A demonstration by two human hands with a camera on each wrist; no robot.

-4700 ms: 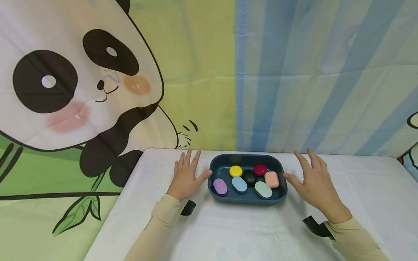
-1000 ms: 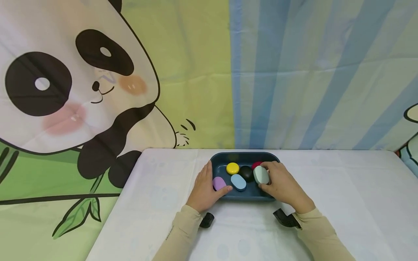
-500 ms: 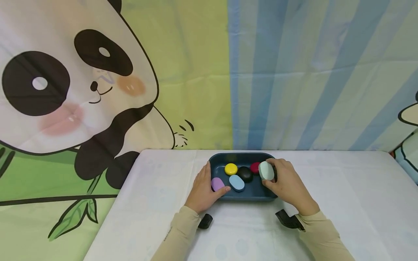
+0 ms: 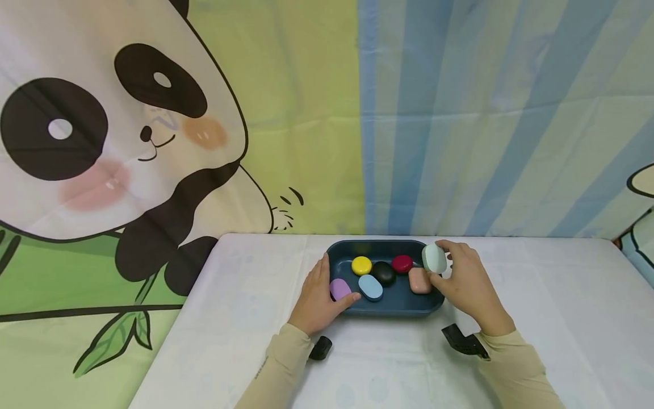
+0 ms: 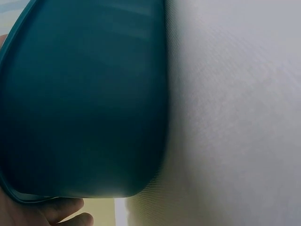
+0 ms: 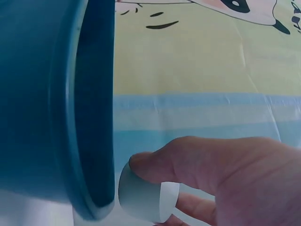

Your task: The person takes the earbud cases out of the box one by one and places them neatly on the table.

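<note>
My right hand (image 4: 472, 284) pinches a pale green, smooth oval block (image 4: 434, 259) between thumb and fingers at the far right corner of a dark blue tray (image 4: 388, 311). In the right wrist view the block (image 6: 139, 195) shows close beside the tray's rim (image 6: 70, 94), the thumb on its upper side. My left hand (image 4: 318, 301) grips the tray's left end, its thumb over the front rim. Inside the tray lie a yellow block (image 4: 361, 266), a black one, a dark red block (image 4: 402, 263), a pink rounded square (image 4: 420, 281), a light blue oval (image 4: 370, 287) and a partly hidden purple oval (image 4: 339, 288).
The tray stands on a white-covered table (image 4: 398, 363), near its back edge. Behind it hangs a cloth (image 4: 286, 113) printed with a panda and blue stripes. Black wrist mounts (image 4: 464, 343) jut out below both hands.
My right hand has lifted the pale green block from the tray's front right and carried it right to the far corner, uncovering the pink block. The left hand has kept its hold on the tray lately.
</note>
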